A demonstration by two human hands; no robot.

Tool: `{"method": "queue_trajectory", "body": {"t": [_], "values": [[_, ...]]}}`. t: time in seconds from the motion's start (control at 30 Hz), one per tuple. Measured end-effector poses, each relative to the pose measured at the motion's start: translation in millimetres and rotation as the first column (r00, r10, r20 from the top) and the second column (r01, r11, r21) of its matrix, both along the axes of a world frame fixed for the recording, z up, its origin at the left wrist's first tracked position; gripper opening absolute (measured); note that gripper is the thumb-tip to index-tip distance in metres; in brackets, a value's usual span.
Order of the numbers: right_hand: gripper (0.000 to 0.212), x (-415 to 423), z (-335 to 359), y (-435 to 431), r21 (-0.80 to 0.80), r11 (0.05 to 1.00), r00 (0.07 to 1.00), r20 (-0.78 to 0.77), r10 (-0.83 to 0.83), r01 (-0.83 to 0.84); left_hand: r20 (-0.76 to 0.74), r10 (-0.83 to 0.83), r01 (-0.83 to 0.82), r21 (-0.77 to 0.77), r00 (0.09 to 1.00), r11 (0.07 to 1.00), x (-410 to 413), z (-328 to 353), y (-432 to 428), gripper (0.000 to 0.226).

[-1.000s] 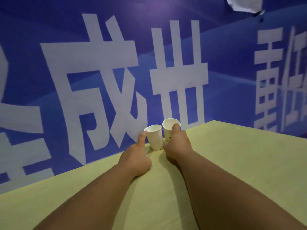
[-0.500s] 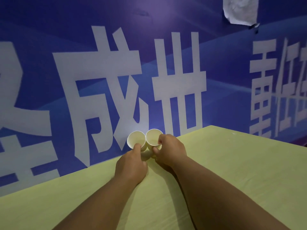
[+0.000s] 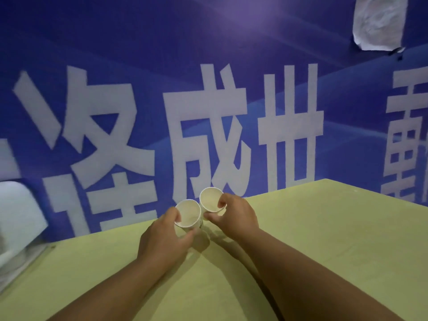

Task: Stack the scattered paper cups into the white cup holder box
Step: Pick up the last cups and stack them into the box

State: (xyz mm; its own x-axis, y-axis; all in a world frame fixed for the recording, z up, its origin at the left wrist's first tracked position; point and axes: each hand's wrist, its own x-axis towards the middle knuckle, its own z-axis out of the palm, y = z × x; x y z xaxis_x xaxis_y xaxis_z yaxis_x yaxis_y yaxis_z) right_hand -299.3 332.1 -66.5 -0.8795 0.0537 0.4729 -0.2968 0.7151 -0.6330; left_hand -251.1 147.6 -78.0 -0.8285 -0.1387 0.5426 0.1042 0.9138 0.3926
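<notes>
- blue banner [image 3: 139, 42] fills the far side
- green table [image 3: 324, 251]
- blurry white object [image 3: 16, 216] at far left edge
- left hand [image 3: 162, 239] grips left cup [image 3: 188, 214]; right hand [image 3: 236, 216] pinches right cup [image 3: 209, 200]
- cups tilted, side by side, above far table edge

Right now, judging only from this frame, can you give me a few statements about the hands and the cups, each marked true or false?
1. The left hand grips the left paper cup and the right hand grips the right paper cup. True.
2. One cup is nested inside the other. False: they are side by side, one in each hand.
3. Both cups are tipped so that their open mouths face the camera. True.
4. The wall behind is plain white. False: it is a blue banner with large white characters.
5. The table is red. False: the table is yellow-green.
</notes>
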Motion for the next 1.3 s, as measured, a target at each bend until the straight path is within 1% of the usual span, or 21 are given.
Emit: {"method": "queue_trajectory", "body": {"t": [0.1,0.2,0.27,0.4,0.5,0.63,0.77,0.93,1.0,1.13,1.23,1.3], "values": [[0.049,29,4,-42,-0.072,0.995,0.997,-0.017,0.073,-0.074,-0.052,0.026,-0.024,0.031,0.998,0.999,34,9,-35,0.05],[0.044,55,9,-83,-0.131,0.98,0.988,-0.036,0.148,-0.152,-0.061,0.067,-0.064,0.047,0.996,0.997,68,19,-70,0.052],[0.041,69,11,-109,-0.176,0.964,0.98,-0.041,0.196,-0.201,-0.064,0.086,-0.082,0.071,0.994,0.994,86,24,-96,0.058],[0.042,84,12,-171,-0.254,0.933,0.967,-0.043,0.252,-0.255,-0.079,0.114,-0.098,0.182,0.99,0.978,115,29,-148,0.078],[0.041,93,16,-219,-0.3,0.906,0.954,-0.053,0.296,-0.298,-0.11,0.14,-0.106,0.266,0.984,0.958,129,34,-188,0.078],[0.038,102,26,-276,-0.404,0.83,0.919,-0.08,0.386,-0.384,-0.219,0.208,-0.135,0.308,0.953,0.942,142,46,-242,0.068],[0.038,108,37,-326,-0.525,0.705,0.866,-0.144,0.479,-0.477,-0.329,0.283,-0.16,0.352,0.901,0.922,148,65,-295,0.066],[0.04,106,61,-379,-0.661,0.545,0.832,-0.237,0.502,-0.516,-0.5,0.344,-0.018,0.546,0.795,0.837,151,78,-346,0.066],[0.041,101,68,-397,-0.695,0.493,0.824,-0.266,0.5,-0.523,-0.509,0.351,-0.002,0.566,0.786,0.825,148,74,-358,0.065],[0.047,93,70,-417,-0.747,0.413,0.816,-0.297,0.496,-0.522,-0.454,0.297,0.005,0.554,0.84,0.833,139,62,-369,0.061],[0.059,89,63,-423,-0.735,0.431,0.817,-0.289,0.499,-0.524,-0.435,0.282,-0.023,0.513,0.855,0.858,136,59,-372,0.063],[0.062,87,62,-423,-0.73,0.432,0.814,-0.293,0.501,-0.529,-0.432,0.292,-0.032,0.515,0.853,0.857,134,57,-374,0.065]]}}
